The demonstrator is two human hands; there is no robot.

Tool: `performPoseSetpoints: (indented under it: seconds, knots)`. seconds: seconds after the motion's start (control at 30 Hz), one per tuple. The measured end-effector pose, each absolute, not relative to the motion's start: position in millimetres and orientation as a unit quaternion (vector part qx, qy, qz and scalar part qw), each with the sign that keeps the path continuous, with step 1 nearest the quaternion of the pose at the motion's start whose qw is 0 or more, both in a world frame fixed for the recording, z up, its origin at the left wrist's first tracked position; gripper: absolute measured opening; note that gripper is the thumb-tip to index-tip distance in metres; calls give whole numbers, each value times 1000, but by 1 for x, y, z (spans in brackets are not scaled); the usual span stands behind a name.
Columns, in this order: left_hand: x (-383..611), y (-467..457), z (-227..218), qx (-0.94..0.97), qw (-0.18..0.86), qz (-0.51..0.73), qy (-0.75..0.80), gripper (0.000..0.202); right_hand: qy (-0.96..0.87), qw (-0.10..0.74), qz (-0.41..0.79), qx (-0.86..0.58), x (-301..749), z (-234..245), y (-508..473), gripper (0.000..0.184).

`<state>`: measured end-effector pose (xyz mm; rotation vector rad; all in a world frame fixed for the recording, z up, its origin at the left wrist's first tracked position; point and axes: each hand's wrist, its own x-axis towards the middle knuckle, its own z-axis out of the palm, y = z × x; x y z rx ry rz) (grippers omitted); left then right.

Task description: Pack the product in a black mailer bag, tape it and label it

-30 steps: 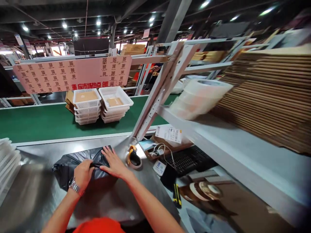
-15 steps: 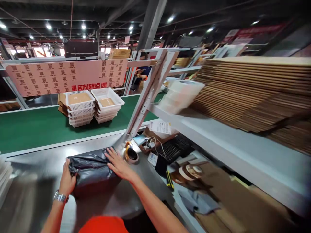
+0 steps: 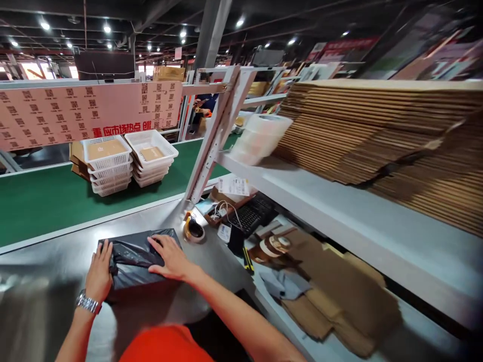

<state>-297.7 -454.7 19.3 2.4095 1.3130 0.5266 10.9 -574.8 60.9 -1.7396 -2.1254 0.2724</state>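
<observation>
A box-shaped parcel wrapped in shiny black plastic (image 3: 132,256) lies on the metal table in front of me. My left hand (image 3: 99,271), with a metal watch on its wrist, holds the parcel at its left end, fingers along the edge. My right hand (image 3: 170,257) rests on top toward the right end, its thumb apart from the slightly bent fingers. The plastic is creased between the two hands. Just beyond the right hand is a roll of tape on a yellow dispenser (image 3: 194,230).
Stacked white baskets (image 3: 109,173) stand on the green conveyor belt (image 3: 37,201) across the table. On the right, a shelf (image 3: 302,193) carries clear film rolls (image 3: 260,138) and flat cardboard (image 3: 354,130). Below are a keyboard (image 3: 254,213), a yellow-black cutter (image 3: 248,260) and a brown bottle (image 3: 269,249).
My right hand has shifted left across the parcel's top and its fingers have bent more. My left hand stays at the left end. The view has turned slightly right.
</observation>
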Motion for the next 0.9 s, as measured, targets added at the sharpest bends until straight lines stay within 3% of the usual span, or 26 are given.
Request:
performPoseSetpoints:
  seconds: [0.1,0.17,0.23,0.4,0.47,0.57,0.7,0.8,0.9]
  knots:
    - [-301,-453,19,843,185,190,468,99,-792,173,79,-580,13,59,-562,48]
    - [-304,-453,21,839,189,188,474,99,-797,164,78,-576,12,56,-557,31]
    - [-305,-457,24,841,181,180,477,97,-801,154,83,-573,11,55,-552,26]
    - [-283,-483,27,843,82,157,508,77,-816,130,81,-557,6,58,-546,23]
    - [-267,-494,24,835,26,158,527,83,-818,141,78,-552,3,57,-547,24]
    - [-250,-503,14,828,-42,170,533,104,-811,214,90,-538,0,50,-551,22]
    - [-251,-501,0,830,-84,205,511,102,-760,397,116,-502,28,36,-549,38]
    - [-251,-508,-4,822,-88,226,515,97,-579,556,110,-586,85,16,-540,41]
    - [-238,-534,0,799,-68,225,554,84,-411,538,114,-727,146,-14,-534,49]
